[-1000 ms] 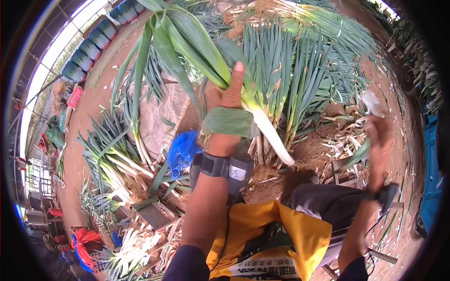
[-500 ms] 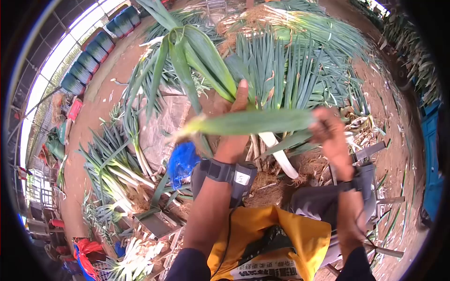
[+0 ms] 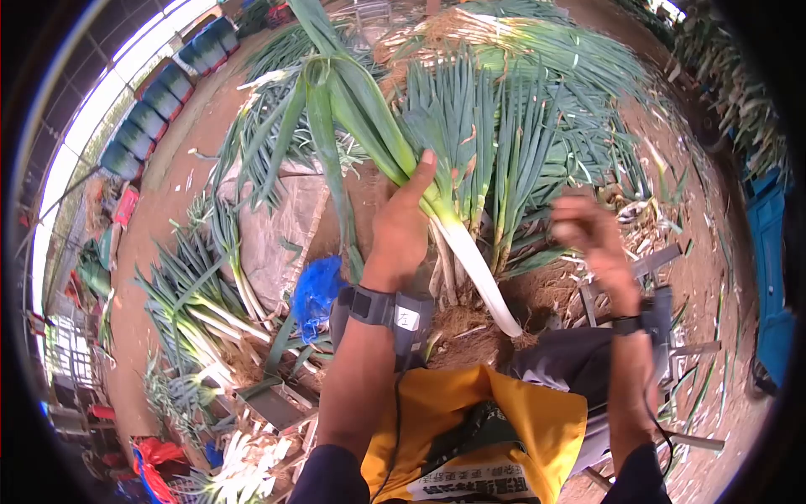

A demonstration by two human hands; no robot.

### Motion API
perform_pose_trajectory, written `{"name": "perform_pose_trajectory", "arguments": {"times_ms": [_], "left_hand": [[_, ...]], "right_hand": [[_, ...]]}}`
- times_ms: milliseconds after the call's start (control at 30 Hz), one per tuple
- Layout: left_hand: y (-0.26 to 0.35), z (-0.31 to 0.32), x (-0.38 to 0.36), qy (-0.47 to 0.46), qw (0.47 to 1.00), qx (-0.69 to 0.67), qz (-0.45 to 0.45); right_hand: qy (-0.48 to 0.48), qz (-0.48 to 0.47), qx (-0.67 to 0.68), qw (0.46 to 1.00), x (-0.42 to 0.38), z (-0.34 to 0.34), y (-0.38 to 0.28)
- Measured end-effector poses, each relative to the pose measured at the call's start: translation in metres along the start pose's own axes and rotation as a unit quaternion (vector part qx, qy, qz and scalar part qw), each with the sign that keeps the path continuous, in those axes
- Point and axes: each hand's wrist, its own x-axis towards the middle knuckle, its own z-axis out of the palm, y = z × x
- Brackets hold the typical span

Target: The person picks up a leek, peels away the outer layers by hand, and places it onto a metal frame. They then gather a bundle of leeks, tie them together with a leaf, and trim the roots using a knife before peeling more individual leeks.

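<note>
A large leek (image 3: pixel 474 260) slants across the middle, its green leaves up and left, its white shank and root end down and right. My left hand (image 3: pixel 401 227) is closed around it where the leaves meet the shank, thumb pointing up along the stalk. My right hand (image 3: pixel 592 239) hovers to the right of the shank, apart from it. Motion smears its curled fingers, and no leaf shows in them. Behind the held leek, several other leeks (image 3: pixel 512 160) stand upright with their roots near the ground.
Bundled leeks (image 3: pixel 562 50) lie in a pile at the back. More leeks (image 3: pixel 197 311) rest at the left beside a blue net bag (image 3: pixel 317 294). A metal stand (image 3: pixel 281 407) is at lower left. Peelings litter the ground at right, near a blue vehicle part (image 3: pixel 768 277).
The long leaf that my right hand held across the leek is gone from the hand. A blurred streak shows at upper right. My left hand has shifted slightly left, and the white shank is uncovered.
</note>
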Motion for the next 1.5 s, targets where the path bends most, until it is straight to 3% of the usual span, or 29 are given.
{"name": "perform_pose_trajectory", "arguments": {"times_ms": [33,67,133,233,367,467,600,700,767,833,867,933,1000,1067,1100,1167,1200,1267,1300,1333,1400,1500], "left_hand": [[-0.001,0.004,-0.001,-0.011,0.999,-0.023,-0.040],[-0.004,0.005,-0.001,-0.023,0.999,-0.012,-0.027],[-0.015,0.003,0.001,-0.046,0.999,0.003,0.002],[-0.025,-0.007,0.006,-0.074,0.994,0.044,-0.074],[-0.025,-0.018,0.006,-0.087,0.971,0.219,-0.028],[-0.038,-0.027,0.010,-0.104,0.962,0.251,0.035],[-0.031,-0.007,0.008,-0.102,0.991,0.086,-0.007],[-0.028,0.000,-0.001,-0.043,0.983,0.172,0.046],[-0.045,-0.021,-0.001,-0.099,0.944,0.286,0.134],[-0.034,-0.016,-0.006,-0.121,0.935,0.321,0.087],[-0.026,-0.012,-0.008,-0.116,0.947,0.300,-0.004],[-0.021,-0.003,-0.011,-0.082,0.960,0.254,-0.085],[-0.034,0.007,-0.011,-0.024,0.977,0.203,-0.062],[-0.037,0.011,-0.010,-0.005,0.989,0.146,-0.015],[-0.037,0.012,-0.008,0.003,0.993,0.118,0.010],[-0.031,0.005,-0.005,0.022,0.995,0.100,-0.003],[-0.027,0.000,-0.003,0.029,0.996,0.089,0.005],[-0.015,-0.009,0.004,0.056,0.997,0.059,0.017],[-0.010,-0.015,0.009,0.076,0.995,0.060,0.026],[-0.006,-0.022,0.013,0.095,0.993,0.061,0.036],[0.005,-0.033,0.015,0.116,0.991,0.061,0.041],[0.007,-0.037,0.015,0.111,0.992,0.019,0.051]], "right_hand": [[-0.020,-0.038,-0.005,0.999,0.004,0.029,0.012],[-0.036,-0.021,0.060,0.997,0.005,0.059,-0.006],[-0.034,-0.095,0.059,0.993,0.023,0.097,0.006],[-0.043,-0.080,0.026,0.995,0.035,0.121,-0.001],[-0.021,-0.095,0.033,0.995,0.037,0.126,0.002],[-0.042,-0.089,0.019,0.995,0.038,0.121,0.000],[-0.047,-0.106,-0.073,0.991,0.037,0.117,0.003],[-0.024,-0.155,-0.063,0.986,0.031,0.123,0.013],[0.003,-0.206,-0.117,0.971,0.016,0.132,-0.005],[0.042,-0.266,-0.191,0.944,0.005,0.135,-0.011],[0.026,-0.209,-0.221,0.952,-0.003,0.128,-0.005],[0.024,-0.235,-0.247,0.940,-0.022,0.121,0.008],[-0.023,-0.294,-0.323,0.899,-0.032,0.112,0.000],[-0.101,-0.192,-0.089,0.972,-0.041,0.108,0.008],[-0.134,-0.082,0.044,0.987,-0.067,0.093,0.045],[-0.098,0.150,0.342,0.922,-0.118,0.064,0.119],[-0.067,0.119,0.259,0.956,-0.136,0.068,0.109],[-0.112,-0.030,0.049,0.992,-0.137,0.063,0.079],[-0.183,-0.145,-0.076,0.969,-0.117,0.065,0.024],[-0.247,-0.256,-0.199,0.913,-0.107,0.066,-0.004],[-0.254,-0.275,-0.358,0.855,-0.094,0.043,-0.021],[-0.118,-0.186,-0.560,0.799,-0.048,-0.037,-0.015]]}}
